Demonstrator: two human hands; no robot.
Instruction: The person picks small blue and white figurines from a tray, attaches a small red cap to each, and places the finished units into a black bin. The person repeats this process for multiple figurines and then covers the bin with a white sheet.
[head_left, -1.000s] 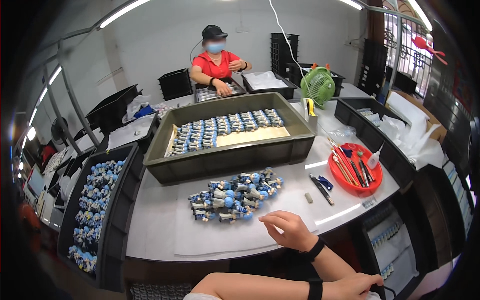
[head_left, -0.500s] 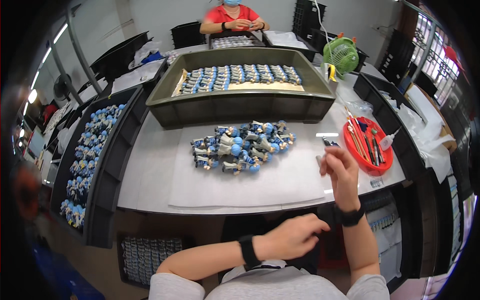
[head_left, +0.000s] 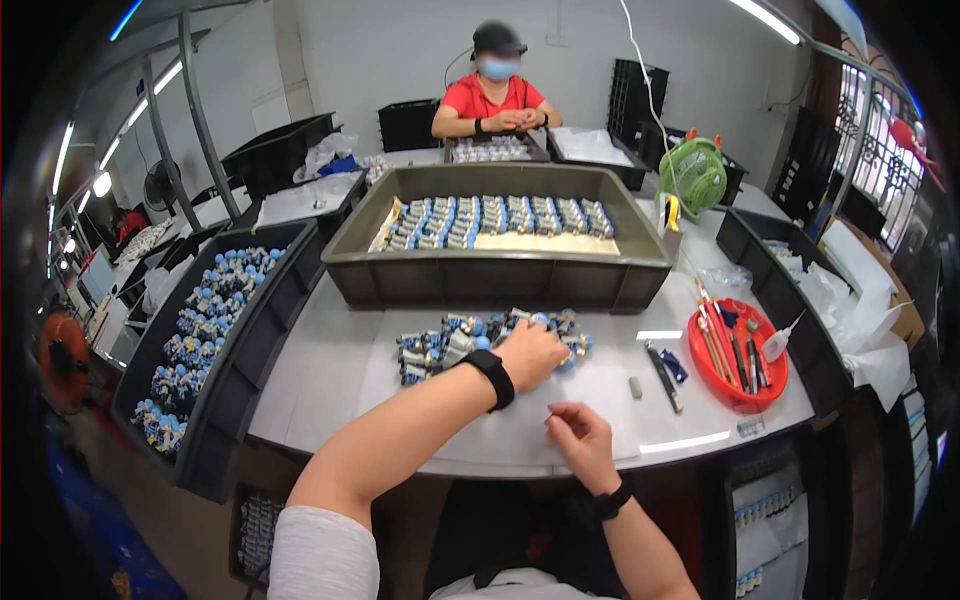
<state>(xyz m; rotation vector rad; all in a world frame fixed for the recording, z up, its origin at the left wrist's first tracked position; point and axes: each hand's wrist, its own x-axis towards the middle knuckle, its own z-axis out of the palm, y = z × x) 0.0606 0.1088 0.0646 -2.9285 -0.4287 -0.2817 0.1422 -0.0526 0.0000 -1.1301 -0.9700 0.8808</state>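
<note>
Small toy figurines [head_left: 425, 352] with blue hair and grey-and-blue bodies lie in a loose pile on a white sheet [head_left: 440, 430] before me. My left hand [head_left: 533, 354] reaches into the right part of this pile. Its fingers are curled down around a figurine at the far side, and the hand hides most of that piece. Nearer to me, my right hand [head_left: 586, 446] hovers over the front of the sheet, thumb and fingers apart, with nothing visible between them.
Behind the pile stands a large olive bin [head_left: 490, 280] with figurines in rows. A black crate [head_left: 215, 420] of figurines is at left. On the right are a red tray [head_left: 745, 400] of brushes, a dark pen-like tool [head_left: 664, 378] and a grey block [head_left: 635, 388]. Opposite sits a co-worker [head_left: 497, 100].
My left hand has moved from near my body forward onto the pile. My right hand has come left and nearer, away from the red tray. The view has tilted up.
</note>
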